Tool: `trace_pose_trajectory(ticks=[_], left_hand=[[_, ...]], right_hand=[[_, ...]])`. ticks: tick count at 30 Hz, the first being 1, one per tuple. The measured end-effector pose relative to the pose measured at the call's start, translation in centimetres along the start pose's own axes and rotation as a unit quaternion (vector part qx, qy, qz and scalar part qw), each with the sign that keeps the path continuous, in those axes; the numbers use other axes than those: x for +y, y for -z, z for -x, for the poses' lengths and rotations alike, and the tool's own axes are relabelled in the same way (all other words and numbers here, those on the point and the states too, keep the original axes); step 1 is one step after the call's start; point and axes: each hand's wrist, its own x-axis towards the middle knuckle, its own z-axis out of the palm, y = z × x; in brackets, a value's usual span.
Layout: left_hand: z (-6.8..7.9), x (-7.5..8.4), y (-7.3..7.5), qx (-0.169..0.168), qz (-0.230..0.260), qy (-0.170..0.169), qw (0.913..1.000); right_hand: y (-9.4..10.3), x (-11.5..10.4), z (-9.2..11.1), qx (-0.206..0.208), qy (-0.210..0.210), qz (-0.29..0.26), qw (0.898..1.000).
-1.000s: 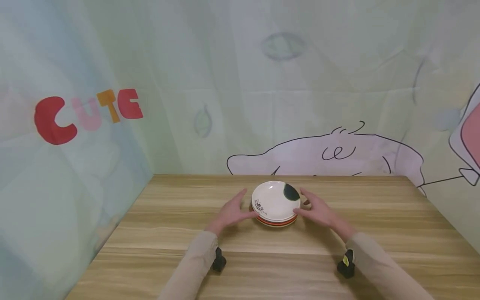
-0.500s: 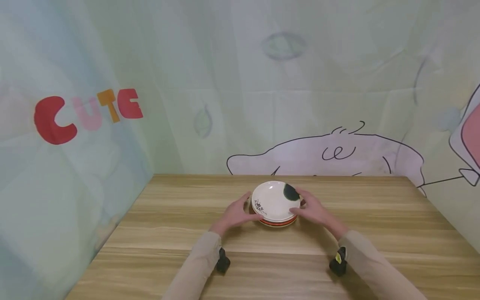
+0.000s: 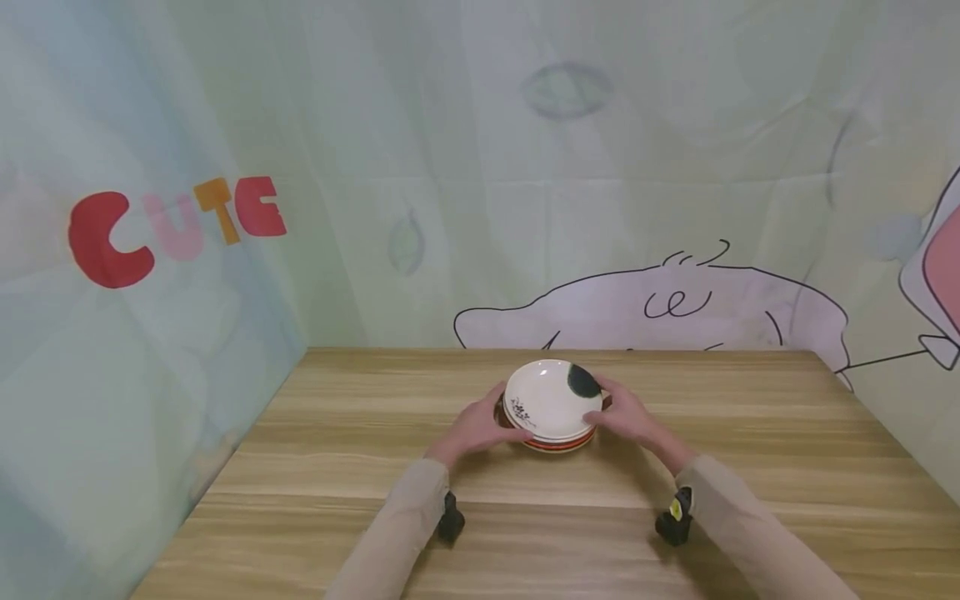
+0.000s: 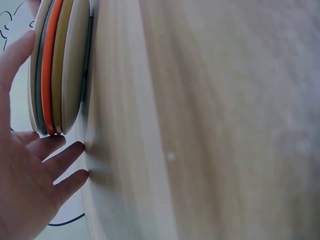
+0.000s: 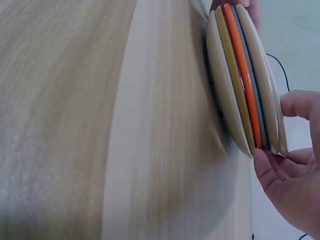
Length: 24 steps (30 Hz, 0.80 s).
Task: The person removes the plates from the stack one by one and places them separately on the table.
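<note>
A stack of several shallow plates sits mid-table; the top plate is white with a black patch and a small dark sprig. In the wrist views the stack shows cream, orange and grey rims. My left hand is against the stack's left side. Its fingers are spread and straight by the table, and its thumb lies along the top rim. My right hand is at the right side, thumb bent over the top plate's rim, and its fingers are at the stack's edge.
The wooden table ends at a printed cloth backdrop behind and to the left. Black wrist mounts hang under both sleeves above the near part of the table.
Both hands have closed in from beside the stack until they touch its sides. The top plate sits very slightly higher and to the right.
</note>
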Motion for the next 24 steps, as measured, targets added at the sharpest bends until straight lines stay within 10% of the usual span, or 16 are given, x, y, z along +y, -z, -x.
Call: trace_pose_trajectory(ticks=[24], left_hand=[[0.1, 0.1, 0.1, -0.011, -0.017, 0.014, 0.9997]], right_hand=[[2.0, 0.7, 0.3, -0.061, -0.057, -0.163, 0.983]])
